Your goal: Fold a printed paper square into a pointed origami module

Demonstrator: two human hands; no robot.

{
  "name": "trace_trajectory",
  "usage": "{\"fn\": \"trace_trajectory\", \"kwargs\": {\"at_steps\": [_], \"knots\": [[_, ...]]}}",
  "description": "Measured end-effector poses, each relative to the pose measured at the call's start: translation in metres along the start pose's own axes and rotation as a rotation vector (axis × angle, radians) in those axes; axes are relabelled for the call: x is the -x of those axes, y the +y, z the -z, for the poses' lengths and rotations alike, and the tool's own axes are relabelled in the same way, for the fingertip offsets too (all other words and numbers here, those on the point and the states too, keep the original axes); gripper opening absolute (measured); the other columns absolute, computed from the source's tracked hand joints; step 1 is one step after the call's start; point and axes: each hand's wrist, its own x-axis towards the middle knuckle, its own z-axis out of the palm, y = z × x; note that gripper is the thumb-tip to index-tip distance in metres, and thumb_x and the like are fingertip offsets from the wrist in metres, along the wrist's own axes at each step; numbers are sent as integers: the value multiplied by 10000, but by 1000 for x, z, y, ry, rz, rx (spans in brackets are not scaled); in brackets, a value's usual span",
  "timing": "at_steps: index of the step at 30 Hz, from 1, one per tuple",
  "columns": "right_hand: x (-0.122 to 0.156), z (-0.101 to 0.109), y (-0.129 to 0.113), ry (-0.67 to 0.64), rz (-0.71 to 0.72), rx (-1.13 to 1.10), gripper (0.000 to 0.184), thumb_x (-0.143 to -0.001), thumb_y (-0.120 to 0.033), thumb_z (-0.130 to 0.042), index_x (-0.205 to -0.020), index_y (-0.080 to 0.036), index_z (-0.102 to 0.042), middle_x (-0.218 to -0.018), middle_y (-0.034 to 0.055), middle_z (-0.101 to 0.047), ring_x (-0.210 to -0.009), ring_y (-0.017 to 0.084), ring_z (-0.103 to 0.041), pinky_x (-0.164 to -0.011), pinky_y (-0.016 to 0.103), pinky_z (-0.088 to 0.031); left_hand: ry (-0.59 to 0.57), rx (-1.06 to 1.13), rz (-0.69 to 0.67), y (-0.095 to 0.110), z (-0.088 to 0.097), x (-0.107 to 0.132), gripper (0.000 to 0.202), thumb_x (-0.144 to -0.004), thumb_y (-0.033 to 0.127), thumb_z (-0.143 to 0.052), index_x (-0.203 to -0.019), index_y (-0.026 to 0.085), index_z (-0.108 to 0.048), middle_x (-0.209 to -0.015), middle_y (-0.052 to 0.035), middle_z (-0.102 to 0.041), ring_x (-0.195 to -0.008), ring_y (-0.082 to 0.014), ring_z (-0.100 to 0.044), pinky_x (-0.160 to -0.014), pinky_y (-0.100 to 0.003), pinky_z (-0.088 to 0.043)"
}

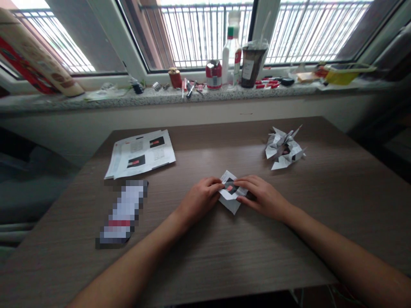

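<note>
Beyond the folded paper point(230, 196), a wide lane of bare tabletop point(208, 145) runs back to the wall below the windowsill point(128, 101). A stack of printed sheets point(141, 154) lies low at that lane's far left of the folded paper; a spiky paper cluster point(287, 161) stands up at its far right. Directly left and right of the folded paper, the left hand point(202, 194) and right hand point(263, 194) block side access, their forearms slanting nearer. Between those forearms, room opens on the folded paper's near side. Farther left of it, a pixelated flat object point(123, 211) narrows passage.
</note>
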Motion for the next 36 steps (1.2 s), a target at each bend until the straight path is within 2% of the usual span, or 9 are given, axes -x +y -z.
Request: {"fn": "trace_trajectory", "kwargs": {"at_steps": [4, 10, 17, 21, 25, 31, 36], "knots": [[-1, -2, 0, -12, 31, 27, 443, -957, -302, -691, -1387, -266, -593, -1341, 113, -661, -1242, 298, -598, -1032, 521, -525, 36, 45, 18, -1, -1, -1, 204, -1000, 164, -602, -1158, 214, -722, -1174, -75, -720, -1052, -231, -688, -940, -392, -567], [-5, -9, 11, 46, -48, -30, 285, -960, -190, -669, -1240, -241, -671, -1219, 100, -706, -1132, 266, -645, -962, 464, -552, 36, 58, 34, 0, 3, -8, 166, -983, 149, -631, -1096, 208, -736, -1100, -64, -745, -1017, -229, -686, -931, -394, -557], [-14, -7, 16, -25, -78, -13, 295, -935, -193, -702, -1229, -228, -709, -1137, 107, -674, -1057, 252, -632, -918, 413, -534, -25, 114, 118, 3, 12, -13, 133, -964, 132, -654, -1042, 182, -750, -1046, -66, -727, -930, -202, -686, -850, -335, -550], [-22, -3, 13, -48, -147, -59, 221, -928, -170, -703, -1140, -209, -752, -1063, 92, -664, -974, 228, -640, -880, 365, -529, -53, 146, 149, 3, 15, -15, 137, -947, 130, -672, -1044, 185, -752, -1035, -63, -712, -906, -194, -679, -818, -309, -530], [-30, 2, 10, -71, -214, -96, 149, -962, -195, -664, -1064, -191, -773, -1027, 89, -669, -939, 214, -653, -864, 329, -519, -82, 137, 205, 6, 19, -21, 131, -955, 128, -655, -1024, 185, -751, -980, -58, -717, -861, -186, -676, -788, -292, -509], [-41, 9, 10, -131, -275, -101, 120, -947, -234, -690, -1004, -181, -781, -969, 78, -691, -878, 207, -658, -802, 299, -490, -103, 15, 294, 8, 21, -32, 100, -954, 156, -652, -879, 164, -717, -860, -57, -701, -764, -187, -640, -722, -291, -469], [-52, 9, 18, -159, -341, -76, 159, -931, -318, -714, -942, -177, -785, -929, 72, -728, -801, 197, -655, -701, 278, -443, -122, 62, 328, 7, 22, -37, 97, -935, 135, -639, -862, 168, -693, -840, -48, -717, -743, -182, -646, -679, -277, -431]]}}
